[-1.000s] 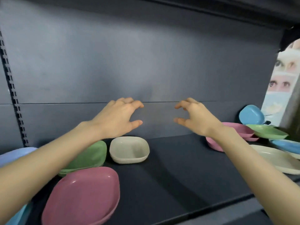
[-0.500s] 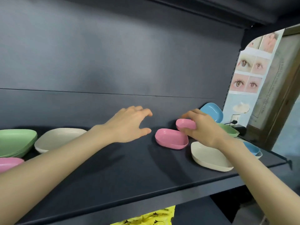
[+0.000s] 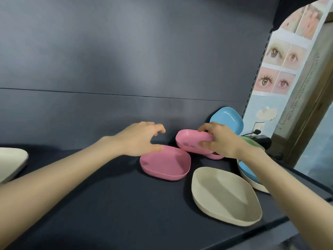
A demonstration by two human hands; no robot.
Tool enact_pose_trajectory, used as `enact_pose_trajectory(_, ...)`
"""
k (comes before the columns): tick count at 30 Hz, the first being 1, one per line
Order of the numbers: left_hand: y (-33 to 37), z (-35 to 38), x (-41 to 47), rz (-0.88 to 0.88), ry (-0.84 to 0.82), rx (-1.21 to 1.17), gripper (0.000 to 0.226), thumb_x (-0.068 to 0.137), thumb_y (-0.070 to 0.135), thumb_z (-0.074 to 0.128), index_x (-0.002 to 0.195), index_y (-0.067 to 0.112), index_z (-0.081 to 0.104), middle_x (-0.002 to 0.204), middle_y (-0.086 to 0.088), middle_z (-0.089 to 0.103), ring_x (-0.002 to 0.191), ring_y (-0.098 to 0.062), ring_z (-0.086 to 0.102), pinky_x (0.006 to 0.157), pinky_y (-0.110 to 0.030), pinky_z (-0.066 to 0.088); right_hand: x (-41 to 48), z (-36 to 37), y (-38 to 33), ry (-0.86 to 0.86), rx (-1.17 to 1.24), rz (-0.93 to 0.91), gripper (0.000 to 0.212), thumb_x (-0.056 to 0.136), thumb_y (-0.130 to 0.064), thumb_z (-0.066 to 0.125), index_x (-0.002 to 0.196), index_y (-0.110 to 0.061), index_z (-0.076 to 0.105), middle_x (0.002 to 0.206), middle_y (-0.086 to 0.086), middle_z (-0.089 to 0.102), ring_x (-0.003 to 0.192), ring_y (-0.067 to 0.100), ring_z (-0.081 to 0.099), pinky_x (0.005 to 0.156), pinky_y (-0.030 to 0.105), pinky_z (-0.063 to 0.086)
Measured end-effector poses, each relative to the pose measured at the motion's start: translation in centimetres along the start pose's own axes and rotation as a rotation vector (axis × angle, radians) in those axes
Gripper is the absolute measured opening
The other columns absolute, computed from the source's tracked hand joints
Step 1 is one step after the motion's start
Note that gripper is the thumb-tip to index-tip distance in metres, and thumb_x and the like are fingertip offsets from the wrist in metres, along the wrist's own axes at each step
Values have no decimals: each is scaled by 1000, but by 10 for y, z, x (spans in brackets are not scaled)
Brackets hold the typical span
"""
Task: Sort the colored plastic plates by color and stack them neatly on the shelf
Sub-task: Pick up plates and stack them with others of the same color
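Pink plate (image 3: pixel 191 141) higher, blue plate (image 3: pixel 227 120) behind

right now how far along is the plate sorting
Early. Done: no single-color stack shows yet. In hand: the right hand grips a tilted pink plate beside a flat pink plate, whose rim the left hand is at. Left: a third pink plate under the right hand, the front cream plate, a leaning blue plate, a green plate, and a second blue plate lying in a far-right cream plate.
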State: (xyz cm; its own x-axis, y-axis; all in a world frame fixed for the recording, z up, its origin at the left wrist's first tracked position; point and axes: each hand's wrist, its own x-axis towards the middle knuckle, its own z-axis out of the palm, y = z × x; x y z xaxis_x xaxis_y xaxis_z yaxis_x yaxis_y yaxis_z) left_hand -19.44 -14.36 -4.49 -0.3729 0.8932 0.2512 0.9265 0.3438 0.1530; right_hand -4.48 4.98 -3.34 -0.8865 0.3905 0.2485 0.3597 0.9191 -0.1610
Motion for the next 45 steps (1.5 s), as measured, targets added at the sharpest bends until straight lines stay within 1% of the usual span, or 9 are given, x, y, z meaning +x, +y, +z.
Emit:
enact_pose_trajectory(7,-12,26,49,-77,-128,-45,57,84,47,61,133,25,42,128,0,52,119,-17,46,100,-32,39,55,14,37,-67,7,-29,48,85,-31,65,128,-16,51,123,10,51,113,25,48,86,26,35)
enact_pose_trajectory(15,-20,54,73,-277,-290,-83,82,73,57,69,139,22,35,133,0,47,120,-16,46,100,-30,40,104,28,74,-248,-36,-112,71,78,-41,72,135,-15,40,131,12,49,118,27,47,95,31,39)
enact_pose_trajectory(21,-13,66,76,-435,-283,-136,94,70,57,71,144,17,29,142,0,40,126,-17,43,100,-25,37,128,37,90,-328,3,-173,77,72,-46,75,132,-12,41,126,7,53,110,25,52,92,34,45)
enact_pose_trajectory(24,-10,71,74,-493,-290,-94,91,69,57,73,141,16,33,135,-1,45,120,-19,46,98,-27,40,134,43,95,-344,23,-200,77,68,-47,78,127,-12,44,118,6,57,101,24,54,88,36,48)
enact_pose_trajectory(29,-9,71,75,-527,-252,-130,67,64,51,79,116,17,55,107,4,62,92,-15,60,81,-32,53,141,44,98,-300,98,-218,68,63,-41,83,116,-15,49,105,3,60,94,21,54,78,32,49)
enact_pose_trajectory(33,-10,66,74,-584,-139,-304,50,60,39,85,98,17,62,90,5,68,79,-9,65,64,-22,53,143,38,101,-205,248,-206,60,62,-31,86,110,-14,55,101,0,62,93,20,56,72,28,44)
enact_pose_trajectory(37,-6,58,67,-661,-5,-372,40,58,31,88,88,18,65,82,5,70,74,-11,67,64,-25,53,141,20,100,-122,433,-188,46,64,-20,85,104,-11,63,98,3,68,91,24,63,77,32,50)
enact_pose_trajectory(40,4,47,54,-750,212,-389,35,58,26,88,86,20,66,79,4,70,73,-11,66,66,-27,52,132,12,95,-92,595,-161,41,67,-18,83,104,-14,67,97,2,70,90,23,66,82,36,53)
enact_pose_trajectory(45,28,30,19,-800,630,-382,21,64,23,84,76,21,67,71,6,68,66,-8,62,57,-21,46,106,5,70,28,806,-174,41,70,-17,81,108,-16,64,101,1,69,91,21,66,84,40,54)
